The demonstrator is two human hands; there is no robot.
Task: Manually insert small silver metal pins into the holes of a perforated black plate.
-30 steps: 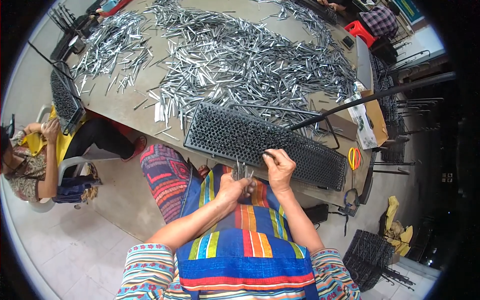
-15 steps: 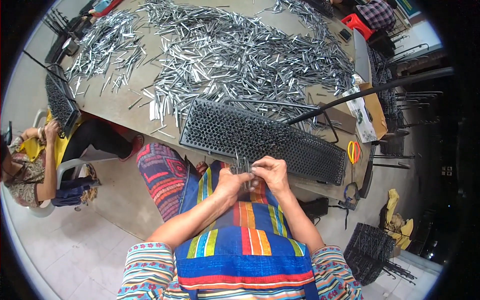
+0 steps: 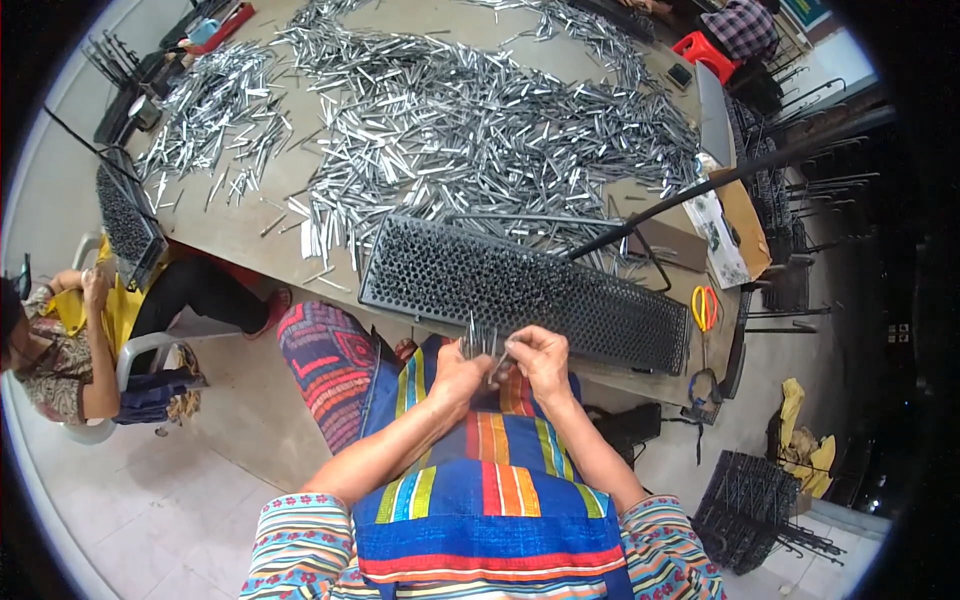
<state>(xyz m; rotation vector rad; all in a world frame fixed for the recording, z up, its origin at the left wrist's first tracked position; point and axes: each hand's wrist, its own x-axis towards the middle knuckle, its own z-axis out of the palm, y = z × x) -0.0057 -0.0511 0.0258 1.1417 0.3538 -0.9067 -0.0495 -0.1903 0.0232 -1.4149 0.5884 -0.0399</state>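
A bunch of thin grey metal rods (image 3: pixel 478 334) stands upright in my left hand (image 3: pixel 458 378), its fingers closed around them. My right hand (image 3: pixel 541 357) is beside it, thumb and fingertips pinched on what looks like a single thin rod, just right of the bunch. Beyond both hands, a long black rack (image 3: pixel 500 285) with rows of small round holes rests tilted at the table's near edge. Dark rod ends seem to fill many holes in its left part. Neither hand touches the rack.
Loose metal rods (image 3: pixel 440 130) cover much of the table (image 3: pixel 230 215). Scissors with orange-yellow handles (image 3: pixel 705 310) lie right of the rack, near an open cardboard box (image 3: pixel 742 225). A black bar (image 3: pixel 700 190) slants above the table. A seated person (image 3: pixel 70 370) works at left with another rack (image 3: pixel 128 215).
My right hand has drawn slightly away from the bunch, its fingertips now pinched on a thin piece. My left hand keeps its hold. The person at left has shifted a hand slightly.
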